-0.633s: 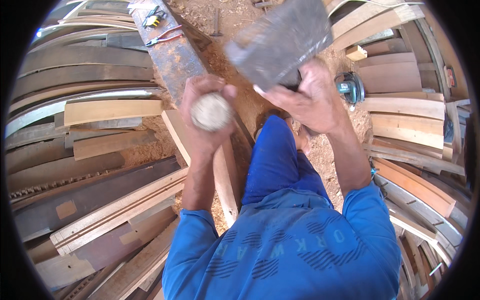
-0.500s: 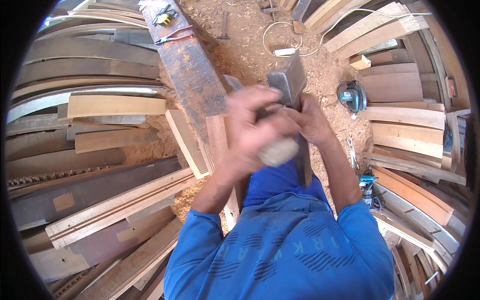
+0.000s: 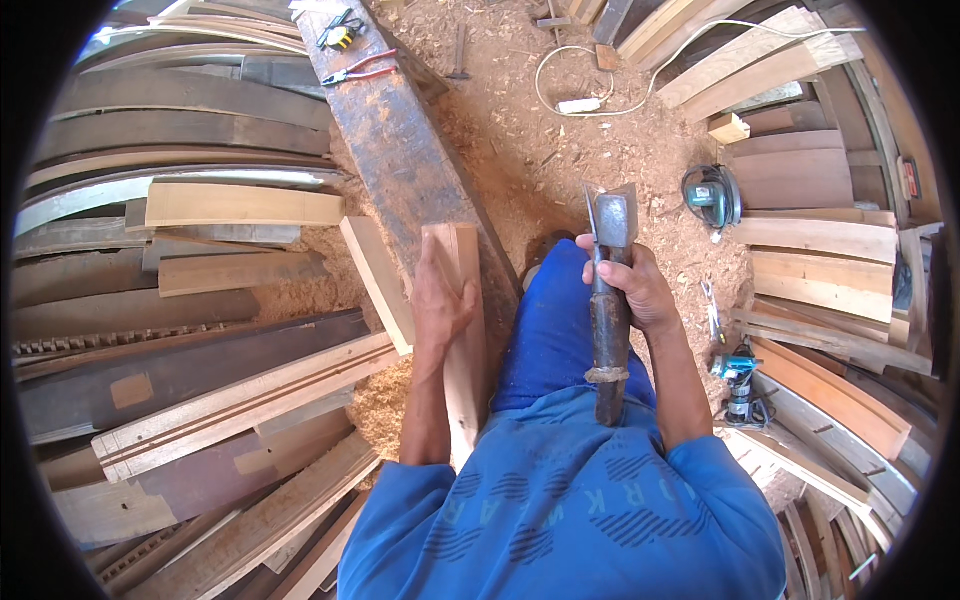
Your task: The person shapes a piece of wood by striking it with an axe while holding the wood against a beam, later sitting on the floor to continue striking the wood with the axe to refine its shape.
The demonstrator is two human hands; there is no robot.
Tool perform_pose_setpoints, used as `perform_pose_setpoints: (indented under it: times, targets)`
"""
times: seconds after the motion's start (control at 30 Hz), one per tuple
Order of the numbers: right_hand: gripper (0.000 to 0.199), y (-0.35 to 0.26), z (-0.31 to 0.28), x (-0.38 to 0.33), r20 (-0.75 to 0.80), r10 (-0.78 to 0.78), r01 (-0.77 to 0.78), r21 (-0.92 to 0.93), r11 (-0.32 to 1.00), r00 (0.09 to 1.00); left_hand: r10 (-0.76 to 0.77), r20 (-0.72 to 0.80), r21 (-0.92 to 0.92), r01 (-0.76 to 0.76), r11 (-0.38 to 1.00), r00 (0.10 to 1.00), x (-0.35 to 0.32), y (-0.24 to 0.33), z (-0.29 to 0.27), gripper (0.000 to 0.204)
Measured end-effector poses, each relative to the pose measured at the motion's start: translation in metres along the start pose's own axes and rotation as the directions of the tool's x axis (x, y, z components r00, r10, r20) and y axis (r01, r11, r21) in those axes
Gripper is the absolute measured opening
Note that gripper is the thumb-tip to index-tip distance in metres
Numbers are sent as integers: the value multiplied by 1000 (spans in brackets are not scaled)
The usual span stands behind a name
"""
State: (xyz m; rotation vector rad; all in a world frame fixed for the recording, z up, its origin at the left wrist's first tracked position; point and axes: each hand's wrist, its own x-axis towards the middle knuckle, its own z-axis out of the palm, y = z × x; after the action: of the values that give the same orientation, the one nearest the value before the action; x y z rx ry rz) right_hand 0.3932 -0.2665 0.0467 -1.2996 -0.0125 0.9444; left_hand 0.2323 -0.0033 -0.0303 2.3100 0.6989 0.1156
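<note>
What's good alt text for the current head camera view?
A person's right hand holds a chisel and hammer together while the left hand rests on a pale wooden beam; red-handled pliers lie on a dark timber ahead.

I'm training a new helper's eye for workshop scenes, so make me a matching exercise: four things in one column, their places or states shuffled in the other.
Column one
1. Red-handled pliers
2. White power strip
3. Left hand
4. Right hand

Column two
A. On the chip-strewn ground
B. Touching pale timber
C. Holding a chisel and a metal-headed tool
D. On the dark wooden beam

Pairs: 1-D, 2-A, 3-B, 4-C
</note>
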Motion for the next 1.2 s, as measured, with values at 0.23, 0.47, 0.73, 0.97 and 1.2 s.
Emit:
perform_pose_setpoints:
  times: [0.23, 0.47, 0.73, 0.97, 1.2]
  targets:
    - [67, 9, -16, -17, -58, 7, -5, 34, 999, 998, 314, 156, 238, -345, 908, 936, 64, -3, 6, 73]
    - [64, 9, -39, -17, -86, 2, 6, 90, 996, 996, 23, 228, -106, 2, 994, 973, 58, 14, 43, 51]
    - [64, 16, -42, -10, -105, 24, -13, 102, 995, 994, 124, 87, 152, -136, 979, 989, 64, 39, 61, 37]
    - [65, 14, -32, -6, -111, 15, -7, 70, 997, 994, -109, 69, 125, 100, 987, 992, 85, 50, 77, 34]
    - [65, 11, -30, -8, -58, 19, -17, 41, 999, 998, -225, -37, -3, 225, 974, 974, 87, 41, 73, 44]
